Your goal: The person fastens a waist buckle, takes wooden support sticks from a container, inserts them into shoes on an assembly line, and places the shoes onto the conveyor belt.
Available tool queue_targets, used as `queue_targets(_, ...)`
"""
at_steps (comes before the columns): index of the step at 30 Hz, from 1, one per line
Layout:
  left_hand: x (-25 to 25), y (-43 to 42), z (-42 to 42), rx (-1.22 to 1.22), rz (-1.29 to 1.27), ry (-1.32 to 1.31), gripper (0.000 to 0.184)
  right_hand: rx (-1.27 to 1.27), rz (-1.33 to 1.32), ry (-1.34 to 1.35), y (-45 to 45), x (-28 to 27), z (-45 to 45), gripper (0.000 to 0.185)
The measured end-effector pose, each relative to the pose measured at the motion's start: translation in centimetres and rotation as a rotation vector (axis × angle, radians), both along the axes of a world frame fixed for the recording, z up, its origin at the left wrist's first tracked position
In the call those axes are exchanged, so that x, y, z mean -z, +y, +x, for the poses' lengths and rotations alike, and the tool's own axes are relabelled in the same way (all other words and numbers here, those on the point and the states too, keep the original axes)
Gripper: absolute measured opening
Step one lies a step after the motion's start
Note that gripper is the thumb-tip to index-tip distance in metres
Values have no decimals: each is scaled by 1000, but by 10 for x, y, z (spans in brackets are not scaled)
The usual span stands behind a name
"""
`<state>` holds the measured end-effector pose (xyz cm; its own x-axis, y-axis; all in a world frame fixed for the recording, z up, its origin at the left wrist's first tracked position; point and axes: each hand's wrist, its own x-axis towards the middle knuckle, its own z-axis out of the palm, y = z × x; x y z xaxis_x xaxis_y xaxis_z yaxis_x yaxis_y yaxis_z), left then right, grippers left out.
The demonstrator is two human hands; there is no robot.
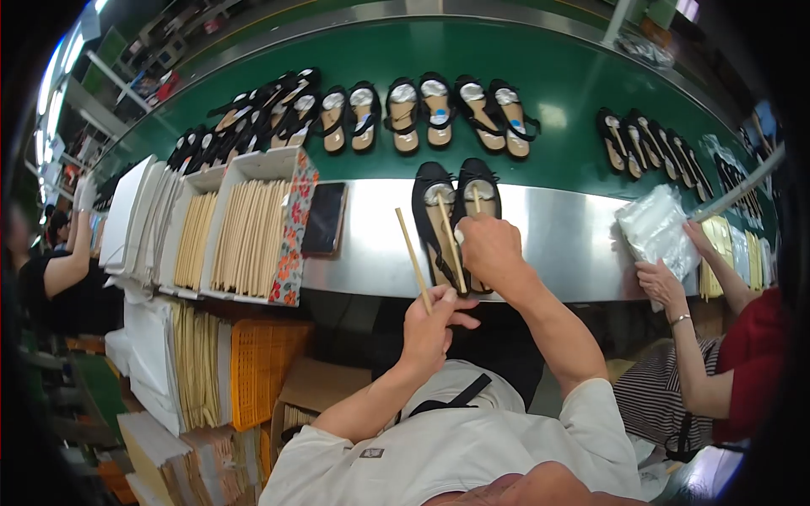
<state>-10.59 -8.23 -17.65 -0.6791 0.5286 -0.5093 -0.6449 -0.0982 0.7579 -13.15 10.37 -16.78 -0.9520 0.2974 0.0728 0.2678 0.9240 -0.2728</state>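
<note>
Lying at the desk's (371, 228) near edge, the shoes (432, 174) have one stick (446, 223) in; the right hand's (493, 249) grip seems closed on a second stick (476, 200), the left hand's (430, 327) holds a third stick (409, 244). Right-end pairs (634, 145) have sticks; the row beyond (437, 111) shows none.

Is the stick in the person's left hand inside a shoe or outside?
Outside: the stick rises from the left hand beside the shoes, over the metal surface.
</note>
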Motion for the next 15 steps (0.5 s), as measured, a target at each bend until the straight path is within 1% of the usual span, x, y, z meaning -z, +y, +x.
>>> queue_targets(2, 11, -6, -2, -12, 15, 96, 34, -26, -40, 70, 12, 2, 6, 16)
queue_targets(3, 18, -8, -3, -39, 38, 118, 33, -21, -55, 114, 22, -4, 13, 11)
queue_targets(4, 23, -9, -4, -31, 44, 116, 33, -13, -49, 113, 33, -11, 21, 11)
queue_targets(6, 29, -11, -9, -19, 19, 150, 33, 21, -56, 292, 61, -22, 35, 21)
queue_targets(8, 32, -10, -13, -14, 9, 128, 32, 72, -8, 380, 95, -34, 44, 25)
queue_targets(10, 37, -7, -16, 13, -6, 113, 31, 67, 106, 502, 154, -30, 40, 28)
queue_targets(12, 34, -4, -18, 17, -45, 100, 31, 195, 201, 423, 210, -40, 22, 25)
queue_targets(14, 35, -2, -20, 80, -22, 132, 31, 362, 190, 271, 257, -50, -6, 28)
queue_targets(15, 35, -1, -21, 104, -25, 131, 33, 371, 168, 305, 291, -38, -18, 31)
